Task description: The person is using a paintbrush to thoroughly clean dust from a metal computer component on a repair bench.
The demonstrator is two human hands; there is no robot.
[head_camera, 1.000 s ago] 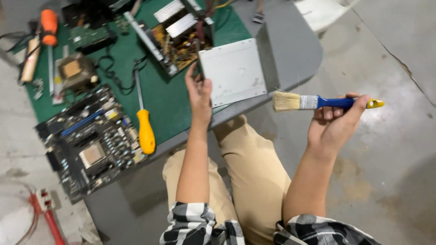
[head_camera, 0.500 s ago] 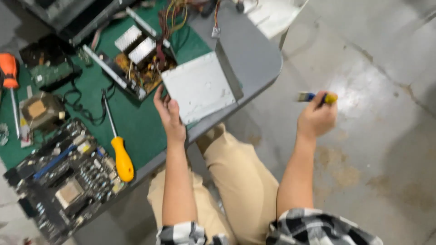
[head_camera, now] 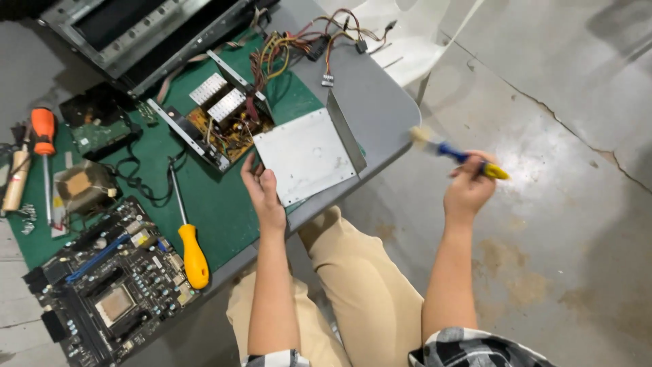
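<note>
Mid-cleaning, seemingly: left hand [head_camera: 263, 194] pinching bent grey sheet-metal cover [head_camera: 309, 155] at frame centre, right hand [head_camera: 468, 190] closed around blue-and-yellow-handled brush [head_camera: 462, 156], opened power-supply board [head_camera: 227, 122] left undusted.

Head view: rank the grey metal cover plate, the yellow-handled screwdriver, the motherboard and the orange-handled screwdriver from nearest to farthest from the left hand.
1. Grey metal cover plate: touching the left hand, just to its right.
2. Yellow-handled screwdriver: down-left on the green mat.
3. Motherboard: farther down-left, at the table's edge.
4. Orange-handled screwdriver: far left.
</note>
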